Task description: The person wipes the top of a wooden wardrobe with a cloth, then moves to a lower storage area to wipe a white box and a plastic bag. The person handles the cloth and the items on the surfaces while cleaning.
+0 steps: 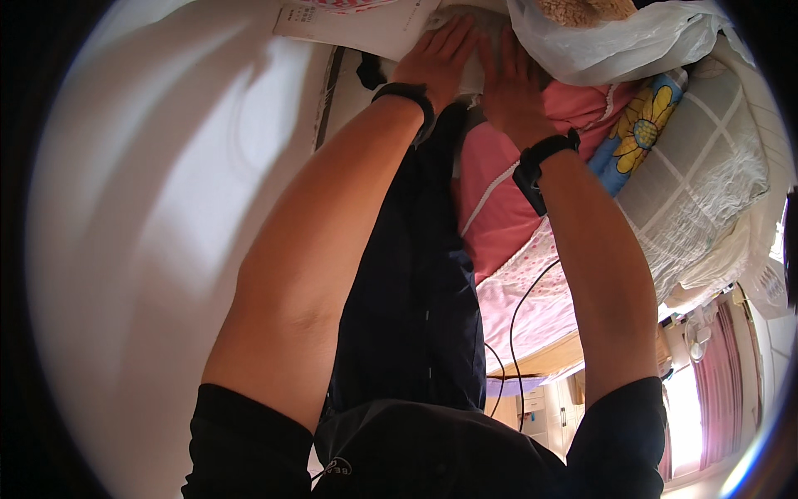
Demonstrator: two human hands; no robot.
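Both arms reach forward to the top of the view, each with a dark band on the wrist. My left hand (440,58) lies with its fingers stretched out on a soft grey bundle (472,76), whose exact kind I cannot make out. Close beside it on the right, my right hand (513,100) rests on the same bundle, fingers extended and partly in shadow. Neither hand grips anything visible. Right of the bundle, a translucent white plastic bag (615,46) holds something brown and fluffy (586,10). Pink folded bedding (503,187) lies below my right hand.
A white box (357,29) stands by the white wall (166,208) at left. On the right are a rolled blue cloth with a yellow flower (642,133) and a grey checked bundle in clear plastic (698,158). Black cables (513,333) cross the pink bed cover (532,287).
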